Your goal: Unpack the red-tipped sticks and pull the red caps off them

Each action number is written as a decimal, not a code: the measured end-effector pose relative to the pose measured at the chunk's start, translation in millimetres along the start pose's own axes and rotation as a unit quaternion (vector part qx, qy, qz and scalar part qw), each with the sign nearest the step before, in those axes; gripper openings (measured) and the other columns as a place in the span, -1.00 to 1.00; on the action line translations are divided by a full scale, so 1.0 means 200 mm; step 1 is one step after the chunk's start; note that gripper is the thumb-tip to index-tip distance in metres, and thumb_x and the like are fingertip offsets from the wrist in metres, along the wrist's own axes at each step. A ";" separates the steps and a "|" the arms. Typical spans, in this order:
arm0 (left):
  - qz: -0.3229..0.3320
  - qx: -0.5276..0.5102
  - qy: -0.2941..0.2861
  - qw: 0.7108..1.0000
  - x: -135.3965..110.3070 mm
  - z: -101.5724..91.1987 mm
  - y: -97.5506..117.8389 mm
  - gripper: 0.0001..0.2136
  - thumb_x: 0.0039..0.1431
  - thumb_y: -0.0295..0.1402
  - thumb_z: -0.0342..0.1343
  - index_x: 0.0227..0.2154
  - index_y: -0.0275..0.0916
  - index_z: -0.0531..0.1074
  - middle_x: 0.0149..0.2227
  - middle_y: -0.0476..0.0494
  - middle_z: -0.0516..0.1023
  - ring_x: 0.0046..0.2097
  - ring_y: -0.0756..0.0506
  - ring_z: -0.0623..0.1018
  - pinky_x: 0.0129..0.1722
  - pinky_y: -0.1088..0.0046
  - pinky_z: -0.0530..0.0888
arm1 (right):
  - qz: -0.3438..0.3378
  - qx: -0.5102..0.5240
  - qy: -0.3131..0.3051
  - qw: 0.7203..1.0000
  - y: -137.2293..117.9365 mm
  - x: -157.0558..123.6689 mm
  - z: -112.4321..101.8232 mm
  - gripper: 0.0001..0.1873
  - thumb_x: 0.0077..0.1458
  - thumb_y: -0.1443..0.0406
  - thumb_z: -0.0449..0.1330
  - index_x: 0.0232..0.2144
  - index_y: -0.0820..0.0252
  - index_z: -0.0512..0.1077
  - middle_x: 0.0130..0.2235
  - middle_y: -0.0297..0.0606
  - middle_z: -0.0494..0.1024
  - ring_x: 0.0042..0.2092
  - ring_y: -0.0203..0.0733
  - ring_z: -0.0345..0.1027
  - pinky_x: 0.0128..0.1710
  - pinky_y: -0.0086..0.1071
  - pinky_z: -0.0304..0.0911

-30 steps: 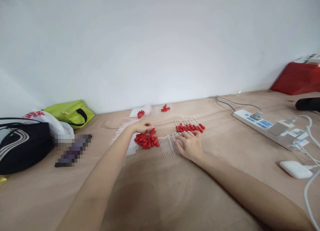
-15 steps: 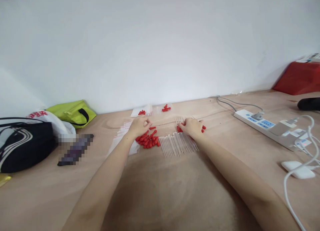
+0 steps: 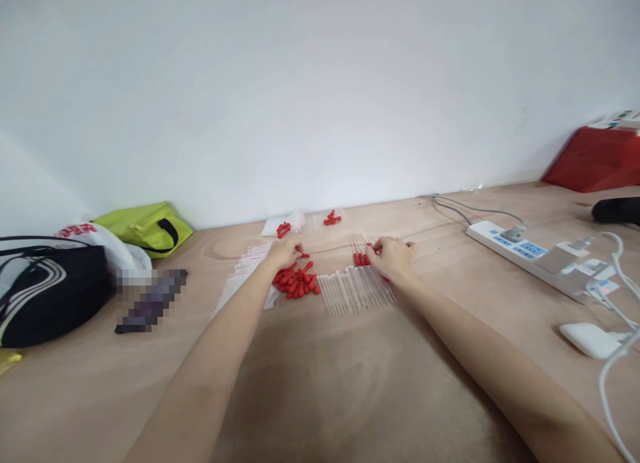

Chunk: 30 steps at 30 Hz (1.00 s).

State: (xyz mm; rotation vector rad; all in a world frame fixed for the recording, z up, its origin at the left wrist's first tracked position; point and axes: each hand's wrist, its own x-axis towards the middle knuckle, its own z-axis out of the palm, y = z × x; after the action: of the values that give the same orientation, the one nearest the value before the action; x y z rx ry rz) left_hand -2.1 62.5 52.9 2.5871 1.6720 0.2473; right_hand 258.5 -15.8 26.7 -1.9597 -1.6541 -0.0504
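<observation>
A heap of small red rubber caps (image 3: 297, 282) lies on the wooden table (image 3: 320, 383). My left hand (image 3: 285, 252) rests at the heap's far edge, fingers curled in a pinch on something too small to name. To the right lies a row of clear thin tubes (image 3: 353, 291). Behind them sit assembled tubes with red caps (image 3: 361, 257). My right hand (image 3: 393, 257) lies over those, fingers closed round some of them. Clear zip bags (image 3: 247, 266) lie under and left of my left hand.
Two small bags with red caps (image 3: 305, 221) lie by the wall. A green pouch (image 3: 145, 226), a black bag (image 3: 45, 289) and a blurred dark object (image 3: 150, 301) sit left. A white power strip (image 3: 535, 253), cables, a white charger (image 3: 590, 339) and a red box (image 3: 595, 157) are right.
My right hand moved from the clear tubes back to the capped tubes and closed on them. My left hand stayed at the red heap, shifting slightly.
</observation>
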 end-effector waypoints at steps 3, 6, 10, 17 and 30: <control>0.017 0.001 0.003 1.000 -0.01 0.00 0.00 -0.89 -0.07 -0.49 0.06 -0.43 -0.19 0.39 -0.35 -0.06 0.49 -0.22 -0.11 0.44 -0.13 0.33 0.24 | -0.037 0.000 0.027 0.999 0.06 -0.05 -0.01 -0.69 -0.02 0.12 -0.03 -0.51 0.17 0.41 -0.40 -0.24 0.49 -0.27 -0.12 0.27 -0.18 -0.17 -0.16; 0.037 0.001 0.002 0.999 -0.03 -0.01 0.00 -0.84 -0.06 -0.52 0.02 -0.39 -0.17 0.39 -0.33 -0.07 0.49 -0.18 -0.12 0.41 -0.04 0.24 0.14 | -0.055 -0.013 0.041 0.998 0.10 -0.08 0.00 -0.67 0.00 0.11 -0.04 -0.52 0.19 0.39 -0.41 -0.24 0.48 -0.30 -0.14 0.26 -0.19 -0.19 -0.17; 0.069 0.002 -0.027 0.997 -0.06 -0.04 0.02 -0.84 -0.12 -0.55 0.01 -0.54 -0.17 0.42 -0.37 -0.03 0.51 -0.14 -0.13 0.39 0.01 0.20 0.05 | -0.071 -0.004 0.057 0.996 0.10 -0.10 0.00 -0.67 0.01 0.10 -0.03 -0.52 0.19 0.39 -0.42 -0.24 0.48 -0.30 -0.16 0.24 -0.18 -0.20 -0.19; 0.075 -0.023 -0.063 0.995 -0.09 -0.09 0.04 -0.81 -0.10 -0.53 -0.01 -0.55 -0.13 0.46 -0.39 0.02 0.55 -0.25 -0.06 0.44 -0.07 0.36 0.19 | -0.106 0.033 0.083 0.990 0.06 -0.14 0.00 -0.70 0.03 0.13 -0.02 -0.52 0.18 0.39 -0.45 -0.28 0.49 -0.31 -0.18 0.25 -0.12 -0.21 -0.22; 0.192 0.028 0.327 0.925 -0.58 0.06 0.36 -0.82 0.08 -0.37 0.03 -0.22 -0.12 0.41 -0.27 -0.06 0.53 -0.22 -0.08 0.42 -0.10 0.30 0.24 | -0.339 0.086 0.074 0.934 0.05 -0.34 -0.09 -0.78 0.11 0.21 0.02 -0.31 0.16 0.43 -0.35 -0.28 0.49 -0.28 -0.26 0.23 -0.10 -0.28 -0.10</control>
State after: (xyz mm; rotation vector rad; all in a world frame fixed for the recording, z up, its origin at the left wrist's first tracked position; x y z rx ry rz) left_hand 17.1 -72.4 37.1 3.0638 1.2595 1.2116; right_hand 258.1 -85.4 12.2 -1.1510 -2.0704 -0.2953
